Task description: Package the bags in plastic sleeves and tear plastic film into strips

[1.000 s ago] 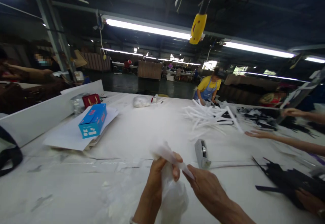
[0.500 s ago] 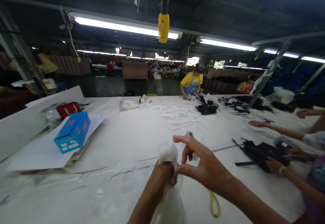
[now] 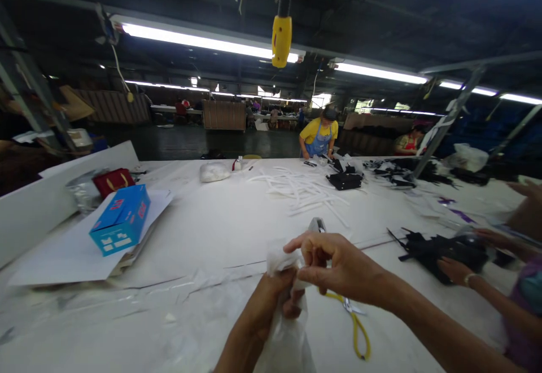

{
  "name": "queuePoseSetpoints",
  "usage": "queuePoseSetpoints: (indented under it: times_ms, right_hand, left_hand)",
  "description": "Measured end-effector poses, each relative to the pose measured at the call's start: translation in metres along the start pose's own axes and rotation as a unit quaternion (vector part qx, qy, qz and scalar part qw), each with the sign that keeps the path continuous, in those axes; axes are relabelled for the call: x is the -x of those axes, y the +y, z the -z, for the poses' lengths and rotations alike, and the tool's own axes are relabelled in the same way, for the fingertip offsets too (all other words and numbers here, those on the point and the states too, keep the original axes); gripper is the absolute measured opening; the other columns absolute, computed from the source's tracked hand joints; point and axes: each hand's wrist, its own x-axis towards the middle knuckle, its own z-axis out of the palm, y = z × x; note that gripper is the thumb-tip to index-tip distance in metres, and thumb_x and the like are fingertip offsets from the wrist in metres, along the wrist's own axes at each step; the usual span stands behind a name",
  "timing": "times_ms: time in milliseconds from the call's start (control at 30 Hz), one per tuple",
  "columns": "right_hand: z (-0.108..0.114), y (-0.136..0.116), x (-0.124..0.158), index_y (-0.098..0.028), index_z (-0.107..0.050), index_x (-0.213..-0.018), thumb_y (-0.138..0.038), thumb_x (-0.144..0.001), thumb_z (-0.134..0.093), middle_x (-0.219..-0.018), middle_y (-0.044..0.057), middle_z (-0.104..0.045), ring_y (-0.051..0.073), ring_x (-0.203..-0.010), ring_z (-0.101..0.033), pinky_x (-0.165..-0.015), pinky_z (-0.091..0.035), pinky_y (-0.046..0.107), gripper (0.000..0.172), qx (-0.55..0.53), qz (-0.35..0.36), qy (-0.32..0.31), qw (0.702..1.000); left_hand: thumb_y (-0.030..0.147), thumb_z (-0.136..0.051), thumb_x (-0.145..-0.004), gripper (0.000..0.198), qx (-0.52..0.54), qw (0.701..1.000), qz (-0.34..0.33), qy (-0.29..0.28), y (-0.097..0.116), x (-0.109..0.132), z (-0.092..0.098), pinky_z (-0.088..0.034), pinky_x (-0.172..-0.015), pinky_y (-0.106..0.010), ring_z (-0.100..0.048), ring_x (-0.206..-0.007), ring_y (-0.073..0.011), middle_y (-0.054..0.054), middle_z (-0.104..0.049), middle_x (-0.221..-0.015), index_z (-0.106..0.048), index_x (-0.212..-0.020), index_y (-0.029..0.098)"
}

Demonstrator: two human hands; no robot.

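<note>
A clear plastic bag (image 3: 285,342) hangs bunched in my left hand (image 3: 271,299), which is wrapped around its neck. Its gathered white top (image 3: 277,259) pokes out above that fist. My right hand (image 3: 334,263) comes in from the right, index finger bent over the top and thumb against its side, so the plastic lies between them. Yellow-handled scissors (image 3: 358,330) lie on the table below my right hand, with the other handle partly hidden. Just behind the right knuckles stands a grey tool (image 3: 317,225), mostly covered.
A blue box (image 3: 121,220) rests on white sheets (image 3: 63,263) at left, near a red bag (image 3: 113,181). White strips (image 3: 305,189) are scattered ahead. At right, a co-worker's hand (image 3: 455,271) touches black fabric pieces (image 3: 432,251). A yellow hanging control (image 3: 282,40) dangles overhead.
My right hand has closed in on the bag's top, its fingers curling over the plastic. More of the scissors shows. At right, a co-worker's reaching arm has drawn back.
</note>
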Motion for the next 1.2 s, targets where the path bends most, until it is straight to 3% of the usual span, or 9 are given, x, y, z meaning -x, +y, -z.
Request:
queuePoseSetpoints:
  times_ms: [100,233,400,533,667,767,900,1100,1200]
  right_hand:
    - [0.006,-0.005,-0.001,-0.021,-0.062,-0.088,-0.027,-0.074,-0.071,-0.072,-0.004,-0.062,0.008,-0.052,-0.052,-0.047,-0.038,0.018,0.018,0.084,-0.007,-0.014,0.996]
    - [0.013,-0.008,-0.004,-0.027,-0.062,-0.106,-0.021,-0.06,-0.081,-0.076,-0.006,-0.06,0.008,-0.06,-0.051,-0.052,-0.036,0.017,0.05,0.121,-0.013,-0.046,0.991]
    - [0.008,-0.008,-0.014,-0.019,-0.07,-0.077,-0.024,-0.074,-0.073,-0.071,-0.003,-0.059,0.008,-0.063,-0.051,-0.056,-0.038,0.018,0.007,0.049,-0.01,-0.049,0.998]
    - [-0.002,-0.015,-0.018,-0.02,-0.072,-0.074,-0.023,-0.074,-0.074,-0.076,-0.002,-0.061,0.009,-0.066,-0.054,-0.06,-0.041,0.02,0.004,0.03,0.025,-0.043,0.998]
    - [-0.015,-0.027,-0.012,-0.024,-0.073,-0.072,-0.027,-0.07,-0.079,-0.089,0.001,-0.065,0.015,-0.086,-0.06,-0.077,-0.047,0.026,0.007,0.039,0.047,-0.066,0.996]
    - [-0.025,-0.03,-0.011,-0.026,-0.073,-0.071,-0.025,-0.072,-0.077,-0.117,0.003,-0.06,0.023,-0.113,-0.052,-0.098,-0.041,0.037,0.004,0.091,0.053,-0.007,0.994]
    - [-0.033,-0.024,-0.021,-0.025,-0.07,-0.067,-0.019,-0.073,-0.073,-0.136,0.002,-0.049,0.027,-0.129,-0.04,-0.108,-0.031,0.046,0.009,0.134,0.032,0.087,0.987]
    - [-0.035,-0.018,-0.029,-0.025,-0.072,-0.071,-0.022,-0.075,-0.07,-0.13,0.005,-0.056,0.028,-0.12,-0.05,-0.105,-0.036,0.049,0.005,0.1,0.03,0.14,0.985]
    - [-0.034,-0.019,-0.027,-0.024,-0.072,-0.071,-0.024,-0.075,-0.07,-0.119,0.006,-0.063,0.028,-0.111,-0.057,-0.102,-0.041,0.048,0.004,0.083,0.033,0.149,0.985]
  left_hand:
    - [0.039,-0.08,-0.06,0.044,0.048,0.998,0.024,-0.023,-0.003,-0.005,0.007,-0.012,-0.04,-0.016,-0.027,-0.045,-0.0031,0.005,-0.042,-0.056,-0.056,-0.088,0.015]
    - [0.034,-0.069,-0.073,0.028,0.071,0.994,0.043,-0.066,-0.005,-0.011,0.015,-0.011,-0.037,-0.016,-0.025,-0.039,-0.0023,0.005,-0.04,-0.051,-0.058,-0.086,0.012]
    - [0.029,-0.065,-0.077,0.021,0.092,0.992,0.044,-0.076,-0.005,-0.013,0.023,-0.009,-0.036,-0.016,-0.023,-0.038,-0.0021,0.006,-0.038,-0.051,-0.059,-0.088,0.012]
    - [0.032,-0.068,-0.075,0.022,0.078,0.996,-0.009,-0.031,-0.003,-0.016,0.034,-0.012,-0.037,-0.018,-0.031,-0.04,-0.0038,0.002,-0.046,-0.057,-0.057,-0.073,0.013]
    - [0.039,-0.058,-0.083,0.031,0.097,0.991,-0.059,-0.069,0.005,-0.018,0.047,-0.015,-0.041,-0.022,-0.027,-0.038,-0.0042,0.002,-0.049,-0.055,-0.05,-0.065,0.016]
    - [0.038,-0.059,-0.082,0.03,0.089,0.99,-0.075,-0.082,0.014,-0.014,0.044,-0.018,-0.045,-0.023,-0.03,-0.043,-0.0052,0.002,-0.049,-0.059,-0.05,-0.065,0.015]
    - [0.031,-0.067,-0.074,0.02,0.029,0.994,-0.094,-0.052,0.024,-0.001,0.025,-0.025,-0.051,-0.023,-0.033,-0.052,-0.0072,0.003,-0.043,-0.06,-0.057,-0.07,0.014]
    - [0.04,-0.066,-0.071,0.027,-0.057,0.995,-0.07,-0.035,0.035,0.017,0.006,-0.019,-0.046,-0.024,-0.033,-0.048,-0.0081,0.002,-0.047,-0.054,-0.067,-0.076,0.014]
    - [0.05,-0.058,-0.075,0.041,-0.132,0.988,-0.057,-0.055,0.038,0.022,0.005,-0.016,-0.045,-0.027,-0.035,-0.046,-0.0095,-0.002,-0.049,-0.049,-0.068,-0.062,0.012]
